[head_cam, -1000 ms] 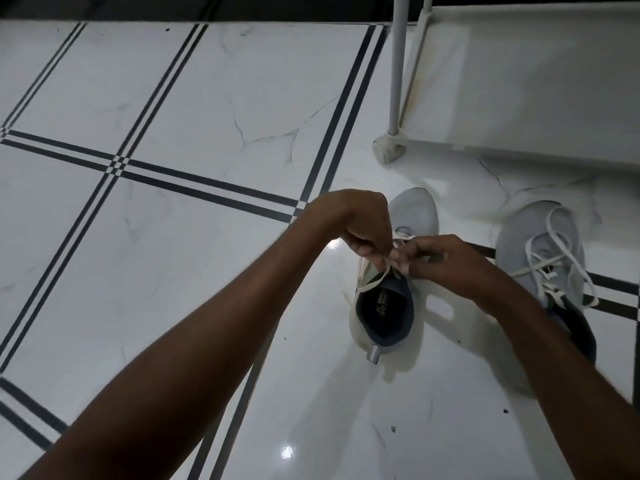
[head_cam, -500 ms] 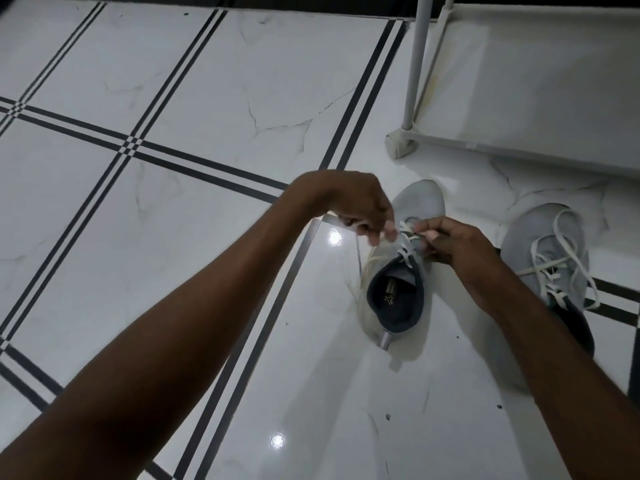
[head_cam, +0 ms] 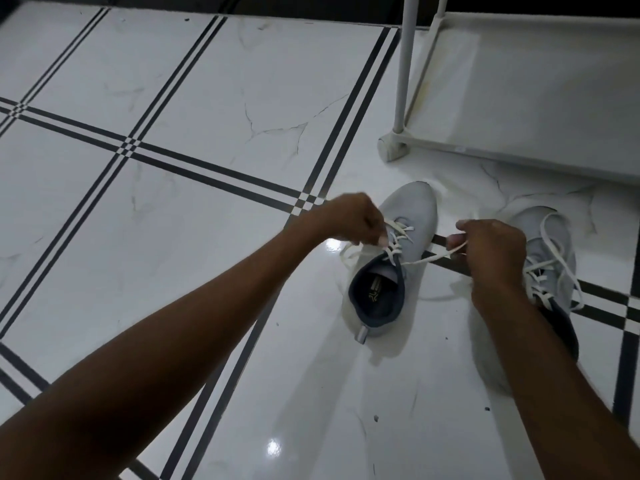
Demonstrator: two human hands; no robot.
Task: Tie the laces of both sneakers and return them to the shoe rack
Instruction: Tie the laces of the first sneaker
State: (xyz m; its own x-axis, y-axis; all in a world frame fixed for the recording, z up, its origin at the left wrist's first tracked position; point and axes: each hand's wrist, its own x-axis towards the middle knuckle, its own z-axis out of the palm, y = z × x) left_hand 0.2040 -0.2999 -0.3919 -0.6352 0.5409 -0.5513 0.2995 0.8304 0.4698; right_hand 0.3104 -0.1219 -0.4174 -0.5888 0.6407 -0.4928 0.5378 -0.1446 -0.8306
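Observation:
A light grey sneaker [head_cam: 412, 216] with a dark blue collar stands on the floor, toe pointing away from me. Its white laces [head_cam: 398, 242] run off to both sides. My left hand [head_cam: 349, 220] pinches the left lace end beside the shoe's left edge. To the shoe's right, my right hand [head_cam: 491, 251] grips the other lace end and holds it taut. The second grey sneaker [head_cam: 550, 251] lies further right with loose white laces, partly hidden behind my right wrist.
A white shoe rack [head_cam: 519, 95] stands at the upper right, its post and foot [head_cam: 393, 148] just beyond the sneakers. The floor is glossy white marble tile [head_cam: 173, 237] with black stripe lines.
My hands, close together over the sneaker's tongue a second ago, have moved apart sideways, drawing the lace ends out. The view has tilted slightly.

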